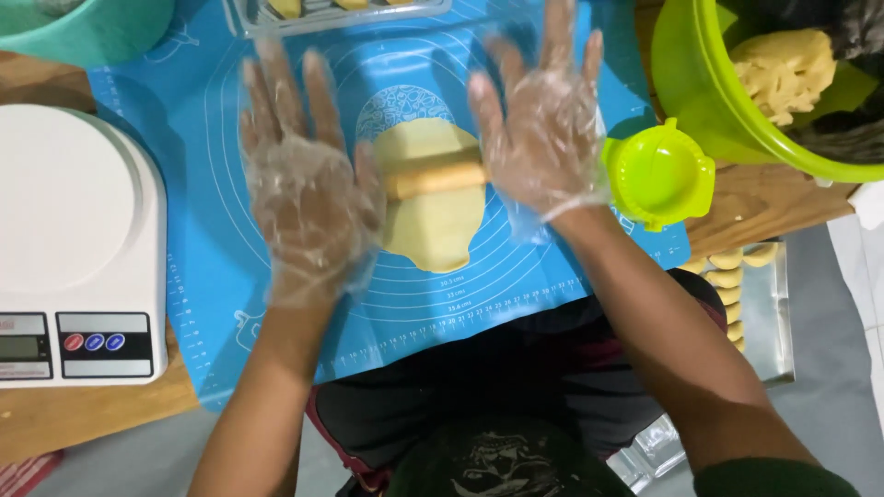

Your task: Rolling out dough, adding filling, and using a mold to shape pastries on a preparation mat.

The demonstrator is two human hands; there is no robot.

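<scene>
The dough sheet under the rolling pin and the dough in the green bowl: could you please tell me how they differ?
The dough sheet lies flat and smooth on the blue mat, pressed beneath the rolling pin. The dough lump sits heaped and rough in the green bowl, untouched. The sheet lies between the gloved left hand and right hand; the lump lies away from both. Both are pale yellow.

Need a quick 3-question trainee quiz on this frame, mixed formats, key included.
1. True or false: both hands press flat on the rolling pin.
2. What lies under the pin? A) blue cloth B) flattened yellow dough C) paper
3. Which thing sits just right of the right hand?

Key: 1 true, the left hand and right hand are open-palmed on the pin's ends. 2 B, on the blue mat. 3 the green dumpling press.
</scene>
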